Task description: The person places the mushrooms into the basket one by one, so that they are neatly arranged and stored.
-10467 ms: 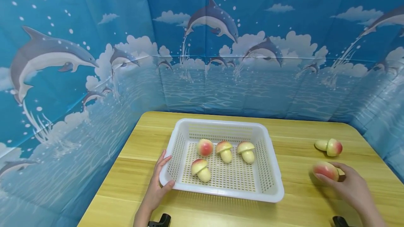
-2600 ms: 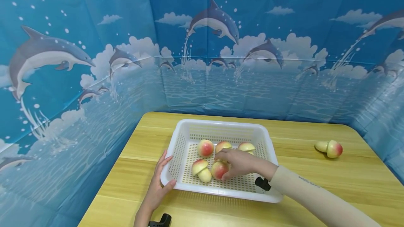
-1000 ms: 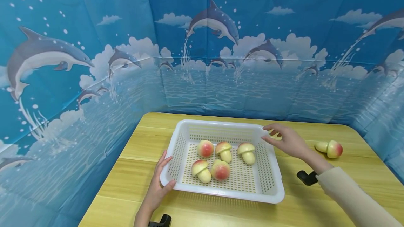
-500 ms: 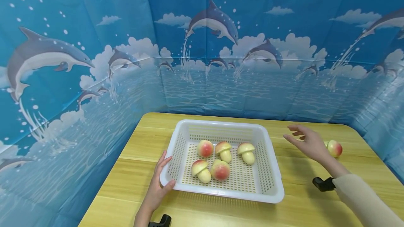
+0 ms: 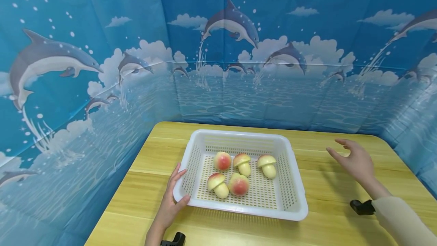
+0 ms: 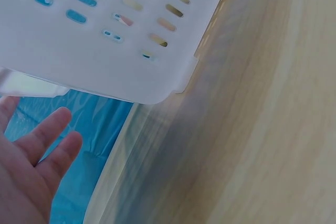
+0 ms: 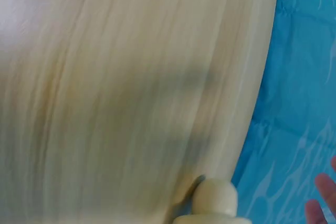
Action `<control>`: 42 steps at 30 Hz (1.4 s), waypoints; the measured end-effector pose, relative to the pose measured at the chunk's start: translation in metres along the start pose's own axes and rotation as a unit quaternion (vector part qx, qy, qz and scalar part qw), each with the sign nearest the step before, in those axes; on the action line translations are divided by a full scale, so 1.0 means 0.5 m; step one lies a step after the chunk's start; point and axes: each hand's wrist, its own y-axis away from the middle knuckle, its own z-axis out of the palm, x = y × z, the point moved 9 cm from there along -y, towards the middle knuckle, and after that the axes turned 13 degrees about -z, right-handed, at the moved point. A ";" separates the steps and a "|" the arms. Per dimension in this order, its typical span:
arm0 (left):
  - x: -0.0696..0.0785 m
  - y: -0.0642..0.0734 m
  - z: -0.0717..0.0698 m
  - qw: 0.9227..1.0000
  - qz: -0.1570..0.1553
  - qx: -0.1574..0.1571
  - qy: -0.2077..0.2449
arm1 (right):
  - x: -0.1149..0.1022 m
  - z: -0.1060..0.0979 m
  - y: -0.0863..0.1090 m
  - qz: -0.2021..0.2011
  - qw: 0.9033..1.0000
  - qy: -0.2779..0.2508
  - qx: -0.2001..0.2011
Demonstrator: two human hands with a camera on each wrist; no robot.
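Note:
A white perforated basket [image 5: 239, 211] sits on the table. In it lie several toy mushrooms with yellow, red-blushed caps, among them one toy mushroom [image 5: 239, 185] near the front wall and another [image 5: 266, 166] at the right. My left hand [image 5: 169, 202] rests at the basket's near-left corner, thumb over the rim. In the left wrist view its fingers [image 6: 52, 129] are spread and fairly straight. My right hand [image 5: 356, 162] hovers over the table's right side, holding nothing, thumb and fingers apart. A toy mushroom [image 7: 214, 198] lies under it, visible at the bottom of the right wrist view but hidden in the head view.
The wooden table [image 5: 327, 200] has rounded far corners. A blue dolphin-print curtain [image 5: 273, 94] stands around its back and sides. Each wrist wears a black camera [image 5: 362, 207].
My right hand has carried a toy mushroom into the basket and let go of it, then drawn back rightward over the mushroom on the table. The left hand has stayed put.

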 end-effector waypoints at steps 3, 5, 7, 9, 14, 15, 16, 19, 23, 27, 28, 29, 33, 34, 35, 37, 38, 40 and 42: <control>0.002 0.001 -0.001 1.000 0.003 0.003 -0.002 | 0.016 -0.007 0.008 0.009 1.000 0.002 0.011; 0.004 0.001 -0.001 1.000 0.003 0.003 -0.003 | 0.024 -0.012 0.013 0.017 1.000 0.008 0.019; 0.006 0.002 -0.001 1.000 0.004 0.002 -0.003 | 0.030 -0.016 0.017 0.024 0.999 0.015 0.025; 0.008 0.003 -0.002 1.000 0.005 0.001 -0.005 | 0.036 -0.021 0.021 0.029 0.999 0.020 0.031; 0.008 0.002 -0.001 1.000 0.006 0.000 -0.010 | 0.050 -0.030 0.029 0.040 0.998 0.033 0.035; 0.008 0.002 -0.001 1.000 0.006 0.000 -0.010 | 0.053 -0.030 0.031 0.042 0.998 0.036 0.033; 0.008 0.002 -0.001 1.000 0.005 0.000 -0.010 | 0.057 -0.030 0.033 0.046 0.998 0.039 0.028; 0.010 0.002 -0.001 1.000 0.002 -0.001 -0.004 | 0.070 -0.027 0.041 0.057 0.998 0.040 0.012; 0.010 0.002 -0.001 1.000 0.005 -0.002 -0.003 | 0.089 -0.022 0.056 0.073 0.997 0.033 -0.001; 0.011 0.003 -0.001 1.000 0.010 -0.001 -0.004 | 0.106 -0.019 0.065 0.080 0.996 0.029 -0.001; 0.012 0.004 -0.002 1.000 0.008 0.000 -0.003 | 0.110 -0.017 0.066 0.082 0.996 0.027 -0.002; 0.012 0.004 -0.002 1.000 0.008 0.000 -0.003 | 0.113 -0.016 0.067 0.083 0.996 0.025 -0.002; 0.011 0.004 -0.002 1.000 0.005 0.000 0.000 | 0.122 -0.010 0.072 0.087 0.996 0.017 -0.004; 0.010 0.005 -0.001 1.000 0.005 -0.001 0.000 | 0.123 -0.009 0.074 0.088 0.996 0.015 -0.005; 0.010 0.005 -0.001 1.000 0.004 -0.001 0.001 | 0.123 -0.008 0.075 0.088 0.996 0.014 -0.004; 0.010 0.004 0.000 1.000 0.002 -0.002 0.004 | 0.125 -0.005 0.078 0.091 0.996 0.012 -0.003; 0.010 0.004 0.000 1.000 0.002 -0.002 0.004 | 0.125 -0.004 0.080 0.093 0.996 0.011 -0.003; 0.010 0.004 0.000 1.000 0.002 -0.002 0.004 | 0.127 -0.001 0.082 0.096 0.995 0.010 -0.004; 0.010 0.003 -0.001 1.000 0.003 -0.002 0.004 | 0.129 0.002 0.083 0.100 0.995 0.010 -0.008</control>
